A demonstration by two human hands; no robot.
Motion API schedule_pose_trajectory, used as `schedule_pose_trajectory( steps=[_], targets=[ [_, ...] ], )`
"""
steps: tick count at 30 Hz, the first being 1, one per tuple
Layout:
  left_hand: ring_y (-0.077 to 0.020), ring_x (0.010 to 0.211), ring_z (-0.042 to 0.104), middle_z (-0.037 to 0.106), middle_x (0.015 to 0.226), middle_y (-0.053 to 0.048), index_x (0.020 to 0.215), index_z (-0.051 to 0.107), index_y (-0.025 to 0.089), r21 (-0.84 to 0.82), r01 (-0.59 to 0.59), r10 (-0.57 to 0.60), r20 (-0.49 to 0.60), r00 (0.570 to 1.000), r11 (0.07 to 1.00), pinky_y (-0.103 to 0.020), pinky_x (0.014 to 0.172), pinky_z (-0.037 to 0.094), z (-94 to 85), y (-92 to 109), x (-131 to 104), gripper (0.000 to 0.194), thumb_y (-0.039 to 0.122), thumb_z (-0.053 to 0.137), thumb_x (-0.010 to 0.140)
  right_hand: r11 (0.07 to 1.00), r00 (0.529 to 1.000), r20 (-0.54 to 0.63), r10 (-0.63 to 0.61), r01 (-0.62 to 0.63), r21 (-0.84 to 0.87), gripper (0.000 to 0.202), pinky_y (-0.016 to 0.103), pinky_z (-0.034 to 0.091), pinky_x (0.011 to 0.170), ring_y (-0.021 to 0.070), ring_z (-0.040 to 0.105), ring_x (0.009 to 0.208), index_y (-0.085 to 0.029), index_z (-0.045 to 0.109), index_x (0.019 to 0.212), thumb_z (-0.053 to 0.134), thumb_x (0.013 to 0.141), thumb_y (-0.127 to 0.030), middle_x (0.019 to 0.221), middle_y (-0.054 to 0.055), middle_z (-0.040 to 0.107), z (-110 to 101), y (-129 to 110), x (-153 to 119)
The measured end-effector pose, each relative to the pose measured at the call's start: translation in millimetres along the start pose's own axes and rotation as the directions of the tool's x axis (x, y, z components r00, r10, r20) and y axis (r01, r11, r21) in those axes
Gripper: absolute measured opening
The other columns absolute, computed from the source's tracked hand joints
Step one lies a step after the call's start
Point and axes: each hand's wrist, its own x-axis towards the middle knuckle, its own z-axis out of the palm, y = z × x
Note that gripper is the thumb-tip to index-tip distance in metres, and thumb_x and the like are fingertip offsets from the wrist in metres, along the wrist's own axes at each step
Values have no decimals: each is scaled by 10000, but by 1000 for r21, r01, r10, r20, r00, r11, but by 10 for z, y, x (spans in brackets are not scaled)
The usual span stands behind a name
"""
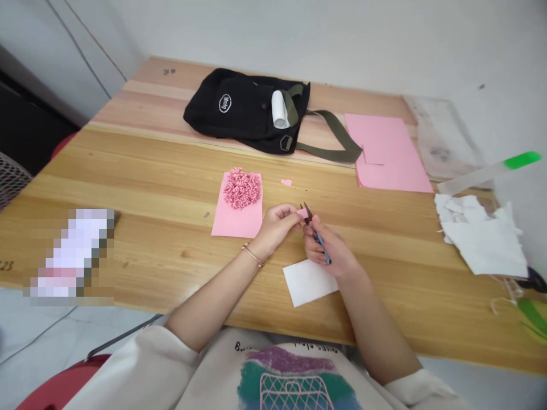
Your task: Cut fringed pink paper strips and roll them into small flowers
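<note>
Pinched between the fingers of my left hand (pixel 280 224) is a small piece of pink paper (pixel 302 213). My right hand (pixel 331 246) grips blue-handled scissors (pixel 317 234), whose dark, slightly parted blades are at that piece. Below my right hand lies a white sheet of paper (pixel 308 283), partly covered by the hand. To the left, a cluster of small pink curled pieces (pixel 241 189) rests on a pink paper sheet (pixel 236 221). One pink scrap (pixel 286 182) lies on the table just beyond my hands.
At the back sits a black bag (pixel 248 108) with olive straps and a white roll (pixel 278 111). Larger pink sheets (pixel 397 154) lie back right. Torn white paper (pixel 487 236) is at the right, beside a green-tipped clear strip (pixel 491 171). A blurred-out flat object (pixel 72 250) lies left.
</note>
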Motion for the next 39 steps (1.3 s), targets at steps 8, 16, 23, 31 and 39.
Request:
schedule_pose_trajectory(
  steps=[8,16,23,31,39],
  targets=[
    [-95,569,481,530,536,29,549,535,152,7,-1,1,10,1000,1000,-234,621,356,-4,-2,-5,179,260,626,659,1000,1000,-10,-2,2,-8,445,152,132,285,12,170,273,-197,434,651,629,693,-595,359,-123,316,-9,5,7],
    [-96,563,479,530,529,32,550,546,155,4,9,-9,1,1000,1000,-235,621,359,-5,-1,-2,169,260,636,647,1000,1000,-21,7,-7,-11,423,157,131,285,15,179,268,-199,424,651,611,727,-571,357,-123,314,6,1,-2],
    [-97,575,484,530,533,31,541,542,154,0,15,-15,11,1000,1000,-236,636,364,-8,9,-9,183,260,634,657,1000,1000,-16,8,-8,-1,440,157,128,287,13,179,270,-201,418,643,629,703,-582,357,-124,310,13,-4,-2],
    [-98,564,483,523,521,27,518,547,151,-33,25,-25,12,1000,999,-240,626,365,-5,3,4,174,233,623,651,1000,1000,-8,5,-5,2,446,155,127,285,13,174,266,-204,406,646,621,706,-591,354,-126,312,12,8,8],
    [-97,569,485,530,526,25,527,571,151,-74,34,-34,11,999,997,-238,625,367,-9,0,6,147,224,636,638,1000,1000,9,13,-13,21,464,148,132,280,10,178,267,-204,407,640,648,672,-599,354,-127,314,2,18,10]
  ],
)
